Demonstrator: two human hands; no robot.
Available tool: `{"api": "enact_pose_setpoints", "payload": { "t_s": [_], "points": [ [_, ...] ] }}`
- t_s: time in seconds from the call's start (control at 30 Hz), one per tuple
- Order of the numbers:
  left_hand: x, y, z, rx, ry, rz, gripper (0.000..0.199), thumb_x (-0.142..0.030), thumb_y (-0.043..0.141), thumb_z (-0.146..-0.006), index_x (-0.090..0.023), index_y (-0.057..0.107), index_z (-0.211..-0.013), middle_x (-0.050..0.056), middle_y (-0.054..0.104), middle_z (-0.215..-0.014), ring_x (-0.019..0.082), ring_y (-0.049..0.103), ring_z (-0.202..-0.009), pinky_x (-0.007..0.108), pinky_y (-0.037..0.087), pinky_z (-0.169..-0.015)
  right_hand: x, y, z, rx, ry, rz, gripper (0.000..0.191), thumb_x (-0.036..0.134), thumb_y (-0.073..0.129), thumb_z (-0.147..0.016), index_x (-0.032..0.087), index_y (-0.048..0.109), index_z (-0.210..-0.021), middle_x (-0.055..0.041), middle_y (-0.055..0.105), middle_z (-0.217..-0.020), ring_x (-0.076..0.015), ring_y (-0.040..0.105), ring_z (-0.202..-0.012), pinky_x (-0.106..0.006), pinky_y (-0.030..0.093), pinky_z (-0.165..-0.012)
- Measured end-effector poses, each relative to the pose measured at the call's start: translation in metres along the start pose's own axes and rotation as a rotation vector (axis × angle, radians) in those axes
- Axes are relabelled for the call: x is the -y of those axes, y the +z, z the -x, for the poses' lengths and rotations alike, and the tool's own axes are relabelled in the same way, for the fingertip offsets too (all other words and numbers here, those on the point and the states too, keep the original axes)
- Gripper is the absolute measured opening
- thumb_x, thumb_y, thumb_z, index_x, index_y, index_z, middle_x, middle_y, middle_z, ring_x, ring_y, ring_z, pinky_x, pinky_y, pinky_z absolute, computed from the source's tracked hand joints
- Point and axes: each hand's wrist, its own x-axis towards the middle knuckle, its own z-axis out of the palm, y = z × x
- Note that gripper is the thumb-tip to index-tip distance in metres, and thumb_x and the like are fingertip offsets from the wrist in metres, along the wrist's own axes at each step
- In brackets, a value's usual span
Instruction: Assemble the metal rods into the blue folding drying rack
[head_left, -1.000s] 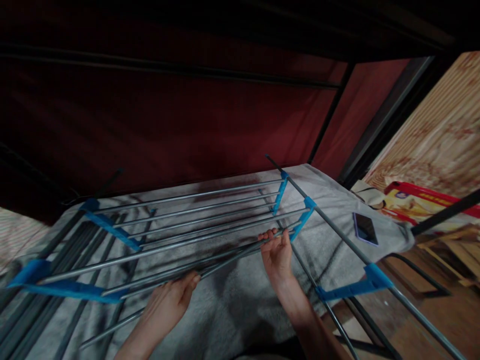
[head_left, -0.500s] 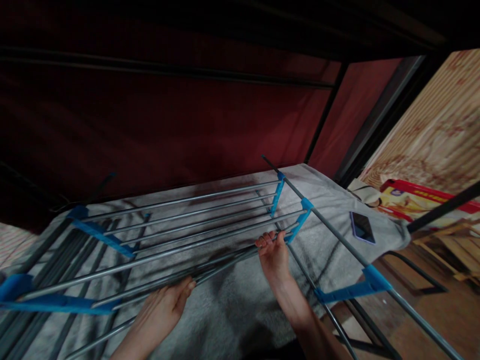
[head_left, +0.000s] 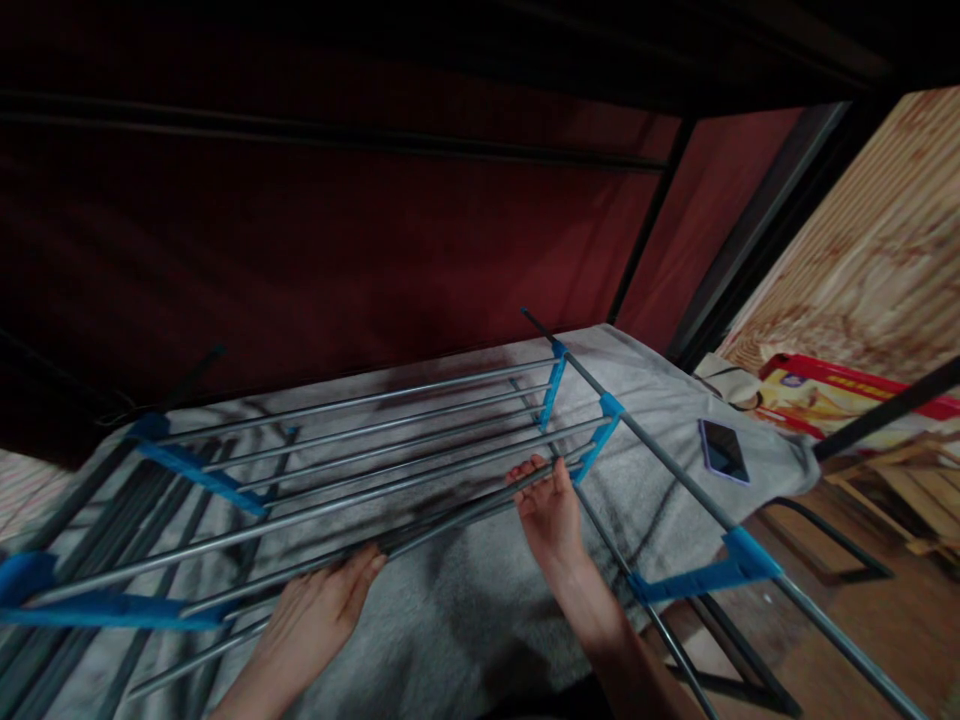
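Note:
A rack of grey metal tubes [head_left: 360, 400] with blue plastic brackets [head_left: 600, 440] lies on a grey blanket [head_left: 465, 600]. My left hand [head_left: 322, 610] is closed over thin tubes at the rack's near side, palm down. Further right, my right hand [head_left: 544, 495] has its fingers wrapped round the same tubes, close to the middle right bracket. One loose tube end [head_left: 139, 690] sticks out at the lower left. The nearest right bracket [head_left: 709, 575] has no cross tubes in it.
More grey tubes [head_left: 120, 520] lie at the left under the brackets. A phone [head_left: 724, 452] rests on the blanket at the right. Beyond it are a red and yellow package [head_left: 832, 400] and a wooden crate [head_left: 911, 490]. A dark frame with red cloth [head_left: 420, 260] stands behind.
The tubes in my hands have drawn closer together, and the loose end at the lower left has shifted slightly. Both hands have moved only a little.

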Motion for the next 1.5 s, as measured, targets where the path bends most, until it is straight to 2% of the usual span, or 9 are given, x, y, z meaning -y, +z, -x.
{"api": "enact_pose_setpoints", "payload": {
  "t_s": [0.2, 0.4, 0.5, 0.67, 0.83, 0.97, 1.07, 1.3, 1.5],
  "points": [
    [0.001, -0.003, 0.001, -0.013, -0.008, -0.034, 0.043, -0.042, 0.032, -0.098, -0.025, 0.070, -0.111, 0.006, 0.077, -0.090, 0.027, 0.073, -0.088, 0.036, 0.054, -0.082, -0.010, -0.004, 0.014, 0.100, 0.039, 0.211, 0.023, 0.033, 0.078, -0.075, 0.024, 0.069, -0.094, -0.0002, 0.072, -0.092, -0.0167, 0.067, -0.091, -0.030, 0.052, -0.084],
    [0.002, -0.002, 0.002, -0.016, 0.013, -0.068, 0.046, -0.048, 0.031, -0.099, -0.025, 0.063, -0.122, 0.006, 0.076, -0.101, 0.027, 0.073, -0.089, 0.037, 0.053, -0.080, -0.014, -0.008, 0.016, 0.122, 0.044, 0.310, 0.024, 0.035, 0.081, -0.075, 0.021, 0.070, -0.091, -0.0027, 0.073, -0.091, -0.0167, 0.068, -0.086, -0.033, 0.056, -0.081],
    [0.002, 0.000, 0.002, -0.087, 0.006, -0.083, 0.043, -0.050, 0.034, -0.098, -0.025, 0.063, -0.119, 0.006, 0.076, -0.100, 0.027, 0.072, -0.088, 0.036, 0.052, -0.079, -0.013, -0.010, 0.014, 0.117, 0.048, 0.315, 0.025, 0.035, 0.083, -0.074, 0.020, 0.070, -0.090, -0.0029, 0.073, -0.092, -0.0172, 0.069, -0.088, -0.034, 0.057, -0.082],
    [0.004, 0.001, 0.003, -0.248, 0.141, -0.061, 0.047, -0.056, 0.032, -0.099, -0.025, 0.066, -0.102, 0.006, 0.072, -0.105, 0.025, 0.068, -0.098, 0.037, 0.051, -0.087, -0.012, -0.007, 0.015, 0.088, 0.020, 0.302, 0.025, 0.033, 0.084, -0.073, 0.019, 0.071, -0.090, -0.0035, 0.074, -0.093, -0.0160, 0.070, -0.086, -0.033, 0.058, -0.082],
    [-0.005, 0.001, 0.005, -0.301, 0.168, -0.096, 0.043, -0.049, 0.032, -0.102, -0.023, 0.067, -0.099, 0.006, 0.069, -0.096, 0.023, 0.065, -0.091, 0.035, 0.049, -0.083, -0.012, -0.006, 0.021, 0.118, 0.068, 0.344, 0.020, 0.028, 0.080, -0.076, 0.023, 0.073, -0.094, -0.0013, 0.074, -0.096, -0.0154, 0.069, -0.086, -0.034, 0.058, -0.087],
    [-0.019, 0.005, 0.010, -0.334, 0.153, -0.159, 0.028, -0.036, 0.041, -0.102, -0.021, 0.063, -0.093, 0.005, 0.067, -0.094, 0.023, 0.063, -0.089, 0.034, 0.046, -0.078, -0.012, -0.016, 0.023, 0.139, 0.149, 0.436, 0.019, 0.028, 0.081, -0.073, 0.027, 0.074, -0.091, 0.0010, 0.075, -0.099, -0.0171, 0.071, -0.089, -0.038, 0.058, -0.090],
    [-0.024, 0.007, 0.010, -0.377, 0.140, -0.230, 0.019, -0.034, 0.049, -0.100, -0.021, 0.060, -0.092, 0.004, 0.064, -0.091, 0.022, 0.062, -0.087, 0.034, 0.044, -0.076, -0.010, -0.026, 0.013, 0.154, 0.135, 0.487, 0.017, 0.027, 0.085, -0.068, 0.030, 0.074, -0.082, 0.0035, 0.075, -0.098, -0.0169, 0.071, -0.092, -0.037, 0.059, -0.090],
    [-0.027, 0.006, 0.008, -0.477, 0.142, -0.228, 0.016, -0.034, 0.055, -0.097, -0.019, 0.058, -0.093, 0.004, 0.062, -0.091, 0.019, 0.059, -0.085, 0.034, 0.041, -0.078, -0.003, -0.047, -0.007, 0.233, 0.096, 0.585, 0.021, 0.029, 0.088, -0.064, 0.034, 0.074, -0.079, 0.0081, 0.075, -0.101, -0.0139, 0.071, -0.092, -0.033, 0.059, -0.091],
    [-0.025, 0.002, 0.012, -0.638, 0.153, -0.144, 0.026, -0.036, 0.051, -0.099, -0.022, 0.056, -0.121, 0.008, 0.062, -0.115, 0.021, 0.057, -0.107, 0.039, 0.039, -0.099, -0.001, -0.050, -0.019, 0.224, 0.034, 0.603, 0.025, 0.029, 0.090, -0.060, 0.037, 0.073, -0.076, 0.0048, 0.075, -0.099, -0.0175, 0.072, -0.088, -0.036, 0.061, -0.085]
  ]
}}
